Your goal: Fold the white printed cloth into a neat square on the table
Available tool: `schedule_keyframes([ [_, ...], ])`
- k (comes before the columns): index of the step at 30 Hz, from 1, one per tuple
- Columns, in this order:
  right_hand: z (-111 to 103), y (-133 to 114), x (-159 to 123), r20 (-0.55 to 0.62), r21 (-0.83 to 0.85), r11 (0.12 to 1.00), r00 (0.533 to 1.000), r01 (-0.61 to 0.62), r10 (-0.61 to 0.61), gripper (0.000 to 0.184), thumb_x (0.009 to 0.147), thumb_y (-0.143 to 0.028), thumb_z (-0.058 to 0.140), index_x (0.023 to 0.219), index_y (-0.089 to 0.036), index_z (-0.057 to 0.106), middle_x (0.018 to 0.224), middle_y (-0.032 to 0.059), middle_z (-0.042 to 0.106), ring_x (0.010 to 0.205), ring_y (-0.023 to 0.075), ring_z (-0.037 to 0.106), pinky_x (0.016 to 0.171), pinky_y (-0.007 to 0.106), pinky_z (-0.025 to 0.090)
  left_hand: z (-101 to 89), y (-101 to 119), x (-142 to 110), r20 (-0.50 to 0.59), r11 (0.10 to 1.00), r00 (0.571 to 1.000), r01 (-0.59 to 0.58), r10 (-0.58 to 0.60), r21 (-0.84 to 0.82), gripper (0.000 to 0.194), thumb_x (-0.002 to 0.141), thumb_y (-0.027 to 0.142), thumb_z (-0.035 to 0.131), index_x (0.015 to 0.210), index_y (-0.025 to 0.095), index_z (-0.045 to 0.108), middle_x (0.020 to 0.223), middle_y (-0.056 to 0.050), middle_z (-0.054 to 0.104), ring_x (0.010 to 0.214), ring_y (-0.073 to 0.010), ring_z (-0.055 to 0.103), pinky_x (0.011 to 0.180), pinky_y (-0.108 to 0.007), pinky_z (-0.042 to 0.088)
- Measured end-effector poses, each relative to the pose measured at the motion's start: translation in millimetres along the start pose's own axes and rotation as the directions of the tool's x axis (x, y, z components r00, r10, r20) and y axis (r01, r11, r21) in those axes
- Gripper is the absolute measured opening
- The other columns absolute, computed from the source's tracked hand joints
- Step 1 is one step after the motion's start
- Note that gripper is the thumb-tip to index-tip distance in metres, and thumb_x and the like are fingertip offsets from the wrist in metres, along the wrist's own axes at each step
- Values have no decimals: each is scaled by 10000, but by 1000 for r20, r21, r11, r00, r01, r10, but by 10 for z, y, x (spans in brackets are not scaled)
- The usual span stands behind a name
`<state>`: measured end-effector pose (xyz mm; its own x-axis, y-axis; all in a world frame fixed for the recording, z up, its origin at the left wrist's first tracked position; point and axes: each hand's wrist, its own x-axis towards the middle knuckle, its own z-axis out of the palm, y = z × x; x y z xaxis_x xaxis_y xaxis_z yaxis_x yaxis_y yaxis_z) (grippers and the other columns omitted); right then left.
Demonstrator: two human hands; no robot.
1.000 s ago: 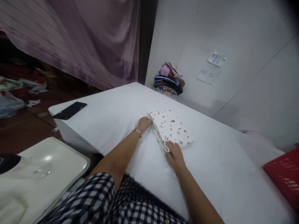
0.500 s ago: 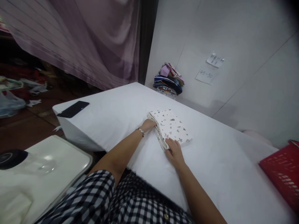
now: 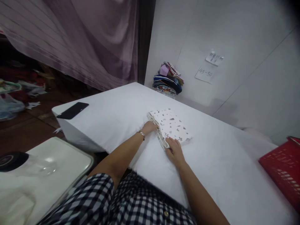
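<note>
A folded white cloth (image 3: 172,123) with small grey printed figures lies on the white-covered table (image 3: 122,106). Its layered edge faces me. My left hand (image 3: 150,127), with a bracelet at the wrist, has its fingers tucked into that edge near the middle; the fingertips are hidden between the layers. At the near corner my right hand (image 3: 174,151) grips the cloth, fingers on top and thumb at the edge.
A black phone or tablet (image 3: 73,110) lies at the table's left end. Folded fabrics (image 3: 167,79) are stacked by the wall. A red plastic basket (image 3: 281,168) is on the right. On the left, a white stool-like surface (image 3: 65,156) bears a dark round object (image 3: 12,161).
Both hands stay at the same edge of the cloth. My left hand's fingers sit slightly farther in at the edge; the view has shifted a little.
</note>
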<state>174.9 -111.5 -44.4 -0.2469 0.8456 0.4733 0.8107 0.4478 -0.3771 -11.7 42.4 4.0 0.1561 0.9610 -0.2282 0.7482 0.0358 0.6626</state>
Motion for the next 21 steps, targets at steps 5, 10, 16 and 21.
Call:
schedule_keyframes([
  [5, -16, -10, -3, -12, 7, 1000, 1000, 5, -5, 506, 813, -154, 448, 1311, -238, 492, 1323, 63, 560, 1287, 213, 445, 1100, 466, 259, -10, 29, -25, -10, 999, 1000, -15, 15, 46, 270, 735, 384, 574, 787, 135, 668, 880, -97, 695, 796, -207, 628, 590, -236, 413],
  [10, -15, -21, 2, -16, 5, 1000, 1000, 0, 0, 519, 811, -161, 455, 1324, -233, 481, 1330, 69, 554, 1288, 217, 444, 1104, 468, 257, 50, 26, -161, -145, 994, 987, -53, 67, 94, 221, 746, 330, 570, 848, 148, 643, 905, -101, 678, 802, -214, 616, 616, -260, 410],
  [16, -26, -32, 24, 17, 10, 1000, 1000, -20, 20, 510, 797, -152, 458, 1300, -220, 500, 1322, 79, 559, 1280, 228, 452, 1098, 471, 263, 170, -12, -355, -217, 946, 920, -313, 325, 89, 185, 748, 131, 500, 832, 196, 652, 875, -26, 662, 814, -167, 583, 689, -251, 410],
  [21, -35, -41, 21, 12, 16, 1000, 1000, -20, 20, 517, 799, -139, 447, 1306, -224, 489, 1334, 75, 548, 1290, 222, 440, 1102, 467, 255, 178, -86, -468, -53, 908, 907, -417, 418, 35, 276, 749, 155, 507, 916, 217, 718, 802, -2, 673, 756, -158, 586, 652, -234, 403],
])
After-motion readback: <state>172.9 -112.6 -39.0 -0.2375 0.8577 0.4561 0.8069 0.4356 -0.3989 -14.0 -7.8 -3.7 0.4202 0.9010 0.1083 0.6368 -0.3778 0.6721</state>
